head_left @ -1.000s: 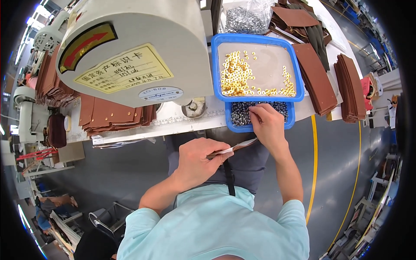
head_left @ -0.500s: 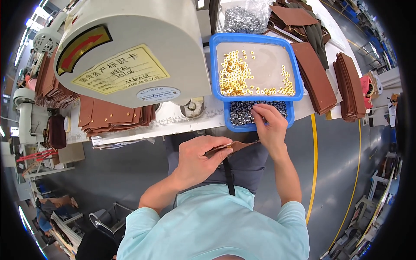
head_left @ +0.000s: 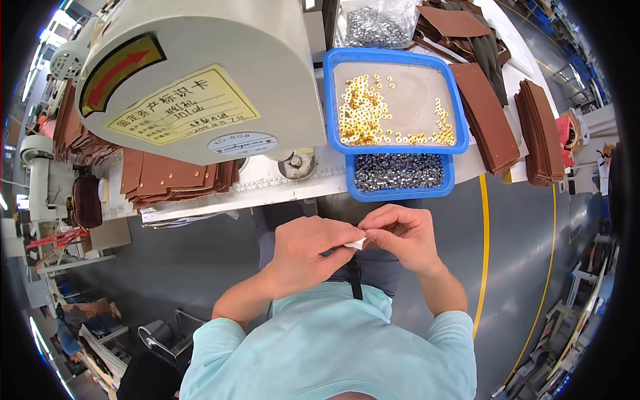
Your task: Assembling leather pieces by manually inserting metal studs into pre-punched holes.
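Observation:
In front of my lap, my left hand (head_left: 308, 248) is closed on a leather piece (head_left: 373, 253), mostly hidden by my fingers and showing only a little brown. A small white edge or flap (head_left: 356, 244) sticks out at my left fingertips. My right hand (head_left: 405, 239) meets the left one, thumb and forefinger pinched at the piece; whatever small thing lies between them is hidden. Just beyond my hands is a blue tray (head_left: 400, 195) of small dark metal studs (head_left: 399, 173). Overlapping its far side, another blue tray (head_left: 460, 113) holds gold ring-shaped eyelets (head_left: 361, 113).
A large pale machine head (head_left: 200, 80) stands over the white table (head_left: 267, 198) at left. Stacks of brown leather pieces lie beneath it (head_left: 167, 175) and on the right (head_left: 485, 120). A clear bag of metal parts (head_left: 377, 27) sits behind the trays.
My right hand has come back from the dark studs to my left hand. The leather piece, earlier stretched out in view, is now mostly covered, and a white edge shows.

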`<state>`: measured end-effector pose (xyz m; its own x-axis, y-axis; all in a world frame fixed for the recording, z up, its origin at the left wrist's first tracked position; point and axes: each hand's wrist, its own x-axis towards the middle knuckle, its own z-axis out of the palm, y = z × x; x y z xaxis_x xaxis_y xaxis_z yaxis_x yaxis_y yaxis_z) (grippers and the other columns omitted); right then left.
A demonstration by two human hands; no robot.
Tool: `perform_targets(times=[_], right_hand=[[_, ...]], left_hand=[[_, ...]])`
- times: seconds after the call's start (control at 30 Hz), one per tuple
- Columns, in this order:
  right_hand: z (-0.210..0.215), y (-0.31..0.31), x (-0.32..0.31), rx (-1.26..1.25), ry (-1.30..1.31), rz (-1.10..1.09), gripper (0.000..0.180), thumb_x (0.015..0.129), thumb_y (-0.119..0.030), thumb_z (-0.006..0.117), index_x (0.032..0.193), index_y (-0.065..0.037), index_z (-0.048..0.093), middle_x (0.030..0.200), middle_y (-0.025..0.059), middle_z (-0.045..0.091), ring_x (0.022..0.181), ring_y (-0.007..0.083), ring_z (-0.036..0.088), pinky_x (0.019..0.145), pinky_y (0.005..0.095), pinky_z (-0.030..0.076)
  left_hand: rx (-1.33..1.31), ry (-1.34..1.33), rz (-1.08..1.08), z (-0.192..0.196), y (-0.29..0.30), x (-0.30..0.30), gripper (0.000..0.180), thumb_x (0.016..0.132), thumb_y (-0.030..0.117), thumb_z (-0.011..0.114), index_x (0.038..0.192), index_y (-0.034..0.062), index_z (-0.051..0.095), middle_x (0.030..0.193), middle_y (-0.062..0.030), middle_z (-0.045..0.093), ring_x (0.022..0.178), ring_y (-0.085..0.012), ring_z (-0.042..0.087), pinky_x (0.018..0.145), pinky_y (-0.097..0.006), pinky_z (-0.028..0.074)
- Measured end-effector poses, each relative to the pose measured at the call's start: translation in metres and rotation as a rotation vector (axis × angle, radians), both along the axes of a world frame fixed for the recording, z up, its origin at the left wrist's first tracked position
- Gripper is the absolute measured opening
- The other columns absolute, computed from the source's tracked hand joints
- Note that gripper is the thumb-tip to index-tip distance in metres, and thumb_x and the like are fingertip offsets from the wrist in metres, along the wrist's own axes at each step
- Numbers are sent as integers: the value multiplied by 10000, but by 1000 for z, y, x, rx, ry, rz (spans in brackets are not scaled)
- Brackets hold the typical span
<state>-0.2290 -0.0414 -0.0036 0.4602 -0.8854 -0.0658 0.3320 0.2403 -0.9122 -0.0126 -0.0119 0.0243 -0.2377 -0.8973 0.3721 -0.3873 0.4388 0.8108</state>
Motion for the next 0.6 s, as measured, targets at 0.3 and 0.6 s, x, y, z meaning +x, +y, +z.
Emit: perform_targets(times=[0.3,0.6], right_hand=[[14,7,-3,36,22,87,145,909,109,699,1049,89,736,1033,186,755,930,244,758,828,332,650],[13,8,-2,-11,63,102,147,941,96,668,1068,81,740,1027,190,758,922,248,762,813,338,652]], left_hand=[[-196,-14,-35,-7,6,3,329,631,11,868,913,102,725,864,-22,727,723,-213,699,585,-315,548],[-197,-26,-12,-9,8,4,299,640,21,865,894,101,729,860,-9,719,712,-193,689,571,-317,537]])
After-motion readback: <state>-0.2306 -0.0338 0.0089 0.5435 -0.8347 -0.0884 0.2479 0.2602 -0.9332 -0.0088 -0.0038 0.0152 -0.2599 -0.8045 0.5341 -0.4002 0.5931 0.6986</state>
